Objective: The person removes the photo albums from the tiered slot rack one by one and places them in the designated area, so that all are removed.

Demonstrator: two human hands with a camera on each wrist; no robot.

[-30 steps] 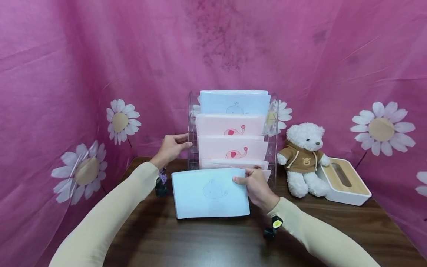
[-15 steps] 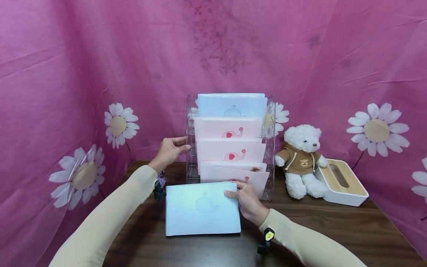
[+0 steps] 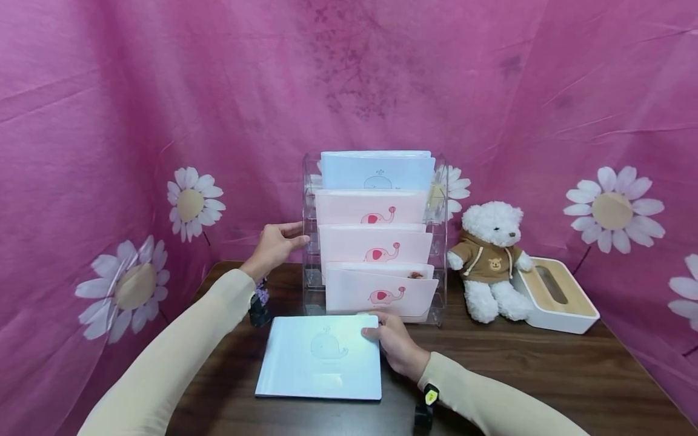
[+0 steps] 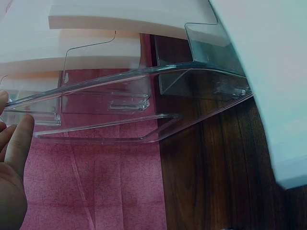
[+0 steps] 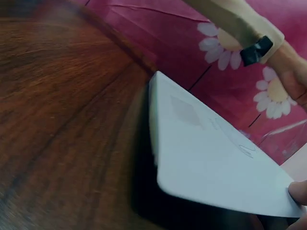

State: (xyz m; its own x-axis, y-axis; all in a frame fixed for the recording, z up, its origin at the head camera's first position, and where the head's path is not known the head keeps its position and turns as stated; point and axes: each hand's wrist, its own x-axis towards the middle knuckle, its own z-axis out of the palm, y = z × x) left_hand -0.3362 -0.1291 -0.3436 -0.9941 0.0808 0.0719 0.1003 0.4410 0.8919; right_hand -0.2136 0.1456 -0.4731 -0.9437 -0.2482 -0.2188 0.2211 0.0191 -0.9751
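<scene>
My right hand [image 3: 400, 348] pinches the upper right corner of a light blue folder [image 3: 322, 375] with a whale drawing, thumb on its front. The folder leans back low over the table in front of a clear plastic tiered rack [image 3: 443, 254]; in the right wrist view its held corner is raised. My left hand [image 3: 274, 247] grips the rack's left side edge between thumb and fingers, as the left wrist view also shows. Within the rack stand a blue whale folder [image 3: 349, 172] at the top and pink elephant folders [image 3: 349, 297] on the tiers below.
A white teddy bear [image 3: 493, 263] in a brown hoodie sits right of the rack, by a white tissue box [image 3: 564, 321] with a wooden lid. A small purple flower pot [image 3: 260, 306] stands under my left wrist. Pink floral cloth [image 3: 245, 91] hangs behind the dark wooden table [image 3: 523, 369].
My right hand has brought the blue folder down and toward me, slightly left, and it has tipped flatter. The lowest pink folder now shows fully. My left hand has stayed on the rack.
</scene>
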